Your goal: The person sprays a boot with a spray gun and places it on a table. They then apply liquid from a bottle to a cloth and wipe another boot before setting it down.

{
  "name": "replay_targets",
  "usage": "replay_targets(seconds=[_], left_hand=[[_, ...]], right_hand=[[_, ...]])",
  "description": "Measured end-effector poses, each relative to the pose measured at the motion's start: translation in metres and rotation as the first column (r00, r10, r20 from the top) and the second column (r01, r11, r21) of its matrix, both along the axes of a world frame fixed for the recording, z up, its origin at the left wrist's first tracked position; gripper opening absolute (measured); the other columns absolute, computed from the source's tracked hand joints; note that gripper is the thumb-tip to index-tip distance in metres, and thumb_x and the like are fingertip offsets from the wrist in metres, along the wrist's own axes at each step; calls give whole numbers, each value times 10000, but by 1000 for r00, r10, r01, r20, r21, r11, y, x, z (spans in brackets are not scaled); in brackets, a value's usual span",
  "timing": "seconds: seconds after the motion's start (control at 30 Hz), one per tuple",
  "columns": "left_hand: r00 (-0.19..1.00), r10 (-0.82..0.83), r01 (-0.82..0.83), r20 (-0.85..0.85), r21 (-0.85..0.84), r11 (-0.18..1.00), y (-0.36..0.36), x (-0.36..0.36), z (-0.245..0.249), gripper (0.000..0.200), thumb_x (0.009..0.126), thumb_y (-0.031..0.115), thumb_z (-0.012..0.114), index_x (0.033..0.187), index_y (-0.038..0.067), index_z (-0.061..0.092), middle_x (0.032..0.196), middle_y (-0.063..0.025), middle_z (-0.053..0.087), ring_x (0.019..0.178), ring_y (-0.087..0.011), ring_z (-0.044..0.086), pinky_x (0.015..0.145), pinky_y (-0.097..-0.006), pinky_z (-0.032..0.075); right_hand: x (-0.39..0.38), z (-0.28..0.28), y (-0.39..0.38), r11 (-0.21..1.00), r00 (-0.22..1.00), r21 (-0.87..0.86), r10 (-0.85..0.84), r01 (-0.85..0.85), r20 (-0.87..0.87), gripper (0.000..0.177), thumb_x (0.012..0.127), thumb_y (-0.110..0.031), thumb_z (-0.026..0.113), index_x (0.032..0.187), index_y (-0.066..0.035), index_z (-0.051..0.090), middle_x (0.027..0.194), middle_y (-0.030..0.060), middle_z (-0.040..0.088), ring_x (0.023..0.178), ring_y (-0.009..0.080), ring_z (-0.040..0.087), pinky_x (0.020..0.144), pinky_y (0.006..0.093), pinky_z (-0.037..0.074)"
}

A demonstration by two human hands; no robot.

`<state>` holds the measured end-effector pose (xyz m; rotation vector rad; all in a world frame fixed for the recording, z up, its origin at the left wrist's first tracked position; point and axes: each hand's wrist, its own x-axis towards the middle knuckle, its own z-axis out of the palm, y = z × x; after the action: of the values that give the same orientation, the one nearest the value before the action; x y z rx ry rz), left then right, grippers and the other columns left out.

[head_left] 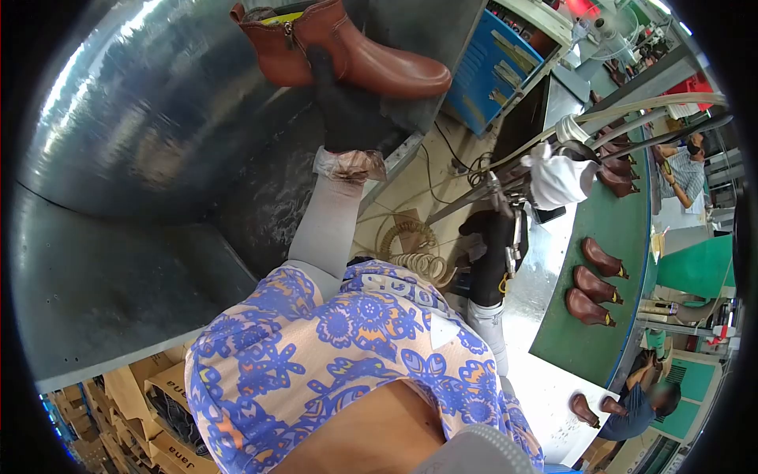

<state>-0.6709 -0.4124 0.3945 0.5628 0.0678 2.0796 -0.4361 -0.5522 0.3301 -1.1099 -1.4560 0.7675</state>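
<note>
My left hand (351,114), in a black glove, grips a glossy brown ankle boot (387,67) from below, one finger lying across its side near the zip. The boot is raised in front of a curved metal booth wall (142,118), its toe pointing right. Black-gloved too, my right hand (491,246) is closed around a metal spray gun (515,237) at the side of the white table. Close above this hand hangs a bundle wrapped in white cloth (559,178), beside the hoses.
A green conveyor belt (564,336) carries several brown boots (596,284). Two co-workers (685,178) are on its far side. A coiled air hose (418,265) hangs near my waist. Cardboard boxes (130,387) stand at lower left, a blue panel (489,71) at the top.
</note>
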Motion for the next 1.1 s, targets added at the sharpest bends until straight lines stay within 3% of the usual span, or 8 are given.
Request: replay_targets(seconds=[0.3,0.37,0.53,0.57,0.67,0.9,1.0,1.1], left_hand=[[981,-115,126,-154,65,990,18,-41,-12,531,911,472,513,1294,110,446,1218,-57,541,1137,-221,508,1003,-403,396],[976,-130,143,-175,66,988,11,-42,-8,531,915,470,505,1299,108,441,1222,-61,539,1138,-224,508,1003,-404,397],[969,-152,169,-195,72,983,6,-37,-3,531,925,464,486,1311,104,430,1232,-69,535,1140,-232,509,1001,-406,400],[968,-157,174,-194,74,982,6,-35,-3,531,927,463,482,1314,104,427,1234,-70,534,1141,-233,509,1001,-407,400],[966,-165,185,-201,82,979,4,-34,1,531,933,459,470,1321,101,420,1240,-75,531,1142,-238,510,1000,-409,402],[949,-210,239,-234,103,966,7,-33,4,531,946,451,443,1339,96,404,1254,-87,525,1146,-248,511,997,-412,405],[940,-219,259,-262,127,958,20,-39,4,531,952,448,431,1346,94,397,1260,-92,523,1148,-253,511,996,-414,407],[932,-219,271,-288,155,950,31,-49,8,531,958,445,420,1354,92,390,1266,-97,520,1149,-258,512,995,-415,409]], right_hand=[[9,55,0,922,925,136,336,-362,178,163,735,-71,668,883,-29,615,810,100,623,733,201,616,635,321,451],[15,42,5,969,969,1,247,-247,-27,284,896,-251,552,1044,-9,569,929,77,627,780,144,588,661,284,472],[23,65,17,897,904,-180,360,-404,-233,140,750,-85,661,854,-24,590,810,85,605,766,197,585,682,306,439],[21,56,15,975,964,39,212,-221,160,176,719,-94,695,845,-28,591,783,76,606,709,193,585,661,302,437],[31,66,13,774,732,37,580,-632,356,202,688,-96,704,853,-36,605,813,70,630,660,193,594,604,306,455],[28,82,6,943,956,-166,273,-288,-109,200,770,-137,614,934,-25,589,765,74,630,659,203,597,607,307,454],[34,64,5,911,878,47,380,-410,293,219,708,-83,677,902,-30,591,795,91,621,679,229,590,609,307,434],[33,56,-5,831,825,-137,553,-539,116,202,686,-43,717,836,-29,582,760,77,577,655,214,569,606,307,422]])
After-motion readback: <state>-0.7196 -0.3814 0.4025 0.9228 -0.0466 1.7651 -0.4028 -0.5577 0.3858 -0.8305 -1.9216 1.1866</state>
